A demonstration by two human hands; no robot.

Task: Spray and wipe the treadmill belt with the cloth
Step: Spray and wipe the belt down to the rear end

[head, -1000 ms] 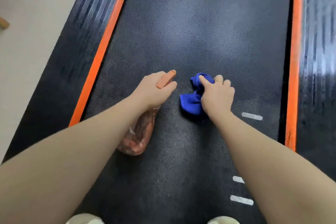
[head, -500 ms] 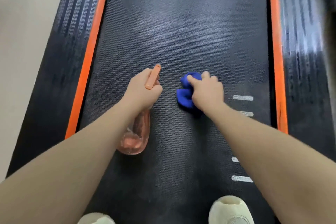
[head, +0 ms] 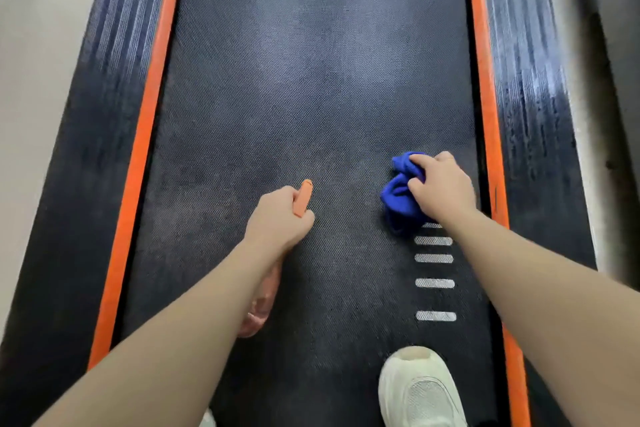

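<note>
The black textured treadmill belt runs away from me between two orange strips. My right hand presses a bunched blue cloth onto the belt near its right edge, just above a row of white dashes. My left hand grips a pinkish translucent spray bottle by the neck, its orange nozzle pointing forward over the belt's middle. Most of the bottle is hidden under my left forearm.
Orange strips and dark ribbed side rails flank the belt. White dashes mark the belt on the right. A white shoe stands on the belt at the bottom right. Pale floor lies left of the treadmill.
My right hand has slid the blue cloth from the belt's middle to its right side. The left hand still holds the bottle. The white shoe has come further into view.
</note>
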